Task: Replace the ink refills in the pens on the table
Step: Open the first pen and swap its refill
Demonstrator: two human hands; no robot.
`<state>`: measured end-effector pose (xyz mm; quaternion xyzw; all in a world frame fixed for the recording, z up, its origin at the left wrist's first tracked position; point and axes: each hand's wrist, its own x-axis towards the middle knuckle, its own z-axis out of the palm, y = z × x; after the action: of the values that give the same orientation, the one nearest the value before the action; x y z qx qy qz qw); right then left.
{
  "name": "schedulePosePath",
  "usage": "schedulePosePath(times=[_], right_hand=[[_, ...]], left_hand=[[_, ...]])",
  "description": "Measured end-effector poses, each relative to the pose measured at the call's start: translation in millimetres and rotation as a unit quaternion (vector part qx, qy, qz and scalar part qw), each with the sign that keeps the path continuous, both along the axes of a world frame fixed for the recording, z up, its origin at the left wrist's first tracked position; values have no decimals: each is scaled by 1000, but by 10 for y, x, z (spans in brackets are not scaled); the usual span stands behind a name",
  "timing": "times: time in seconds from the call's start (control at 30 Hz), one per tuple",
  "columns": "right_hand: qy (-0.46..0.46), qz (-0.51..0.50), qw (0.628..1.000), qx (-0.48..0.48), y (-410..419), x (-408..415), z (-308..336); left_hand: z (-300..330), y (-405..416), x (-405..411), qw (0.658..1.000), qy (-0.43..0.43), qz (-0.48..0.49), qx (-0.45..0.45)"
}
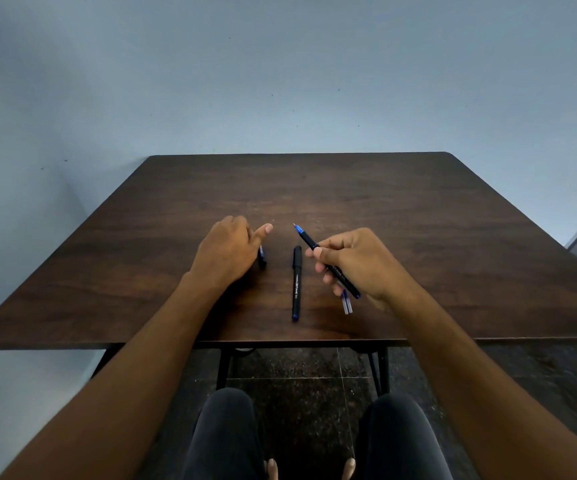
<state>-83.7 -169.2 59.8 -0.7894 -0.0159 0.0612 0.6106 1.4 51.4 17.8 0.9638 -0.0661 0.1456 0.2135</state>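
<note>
Nearest, on the table [453,209] close to its front edge, two clear refills [347,305] side by side, partly under the right hand [360,261]; beside them a capped pen [296,284], lying untouched. Above the refills, an uncapped pen [328,262] pinched between thumb and curled fingers, tip aimed up and away. Farther left, the left hand [226,252] curled over a small dark piece [262,255], likely the cap, thumb out; hard to tell whether gripped or only covered. Best now, by judgement: free the left hand, steady the barrel low, twist off the front section, keep the tip off the wood, draw the old refill straight. Risk: refills rolling toward the edge.
</note>
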Motion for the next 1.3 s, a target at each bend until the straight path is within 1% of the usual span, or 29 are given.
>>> schedulePosePath(times=[0.03,0.07,0.1,0.17,0.2,0.3,0.4,0.47,0.53,0.67,0.8,0.93,1.0,1.07,1.17,1.2,1.3], right_hand=[[-6,3,1000,8,2,2,-12],[-14,5,1000,15,9,12,-25],[-22,5,1000,18,18,26,-39],[-30,9,999,24,44,54,-66],[-29,13,999,33,59,71,-76],[-11,33,997,67,111,118,-98],[4,47,994,95,141,152,-125],[8,56,993,108,153,163,-136],[6,61,992,111,161,170,-136],[-16,50,995,81,167,157,-126],[-66,26,997,-1,174,146,-130],[-80,25,996,-5,203,123,-128],[-79,25,997,1,214,113,-117],[-76,23,997,4,202,110,-104],[-68,29,997,13,169,116,-93],[-63,31,997,17,163,114,-90],[-52,40,997,29,176,94,-85]], left_hand=[[33,-8,-44,999,-19,-1,-36],[72,-32,-97,995,-33,-4,-96],[113,-67,-156,983,-32,-14,-178],[186,-171,-296,937,22,-64,-343],[207,-223,-368,911,56,-91,-398],[240,-294,-513,844,134,-149,-498],[232,-300,-554,782,177,-184,-569],[223,-309,-558,758,188,-185,-597],[215,-317,-546,746,186,-179,-613],[201,-331,-532,756,167,-148,-616],[196,-365,-559,751,149,-88,-638],[225,-423,-582,753,129,-28,-645],[238,-427,-599,747,140,-51,-648],[240,-402,-612,729,173,-110,-653],[250,-328,-639,675,206,-186,-684],[241,-311,-641,668,204,-192,-689],[234,-309,-631,670,174,-159,-703]])
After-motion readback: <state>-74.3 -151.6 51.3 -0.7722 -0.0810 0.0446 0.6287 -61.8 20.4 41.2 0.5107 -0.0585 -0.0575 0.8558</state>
